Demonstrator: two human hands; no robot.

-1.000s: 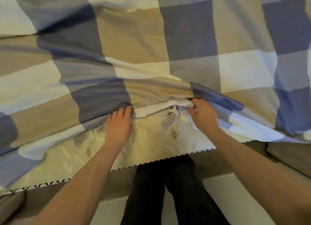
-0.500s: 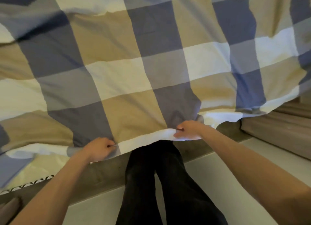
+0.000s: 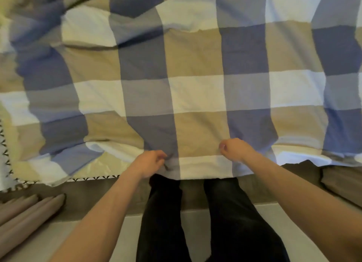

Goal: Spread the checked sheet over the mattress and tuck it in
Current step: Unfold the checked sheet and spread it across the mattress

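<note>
Both hands pinch the checked sheet (image 3: 195,93) at the mattress's (image 3: 94,170) near edge: left hand (image 3: 149,163) and right hand (image 3: 234,149) apart, fingers curled round fabric.

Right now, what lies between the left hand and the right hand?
In the head view, only the checked sheet: a tan square above a white band, gripped by the left hand and right hand.

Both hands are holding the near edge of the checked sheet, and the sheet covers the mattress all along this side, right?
Not all along. The left hand and right hand do hold the near edge of the checked sheet, but the head view shows the mattress bare at the left, cream top and patterned trim exposed.
</note>
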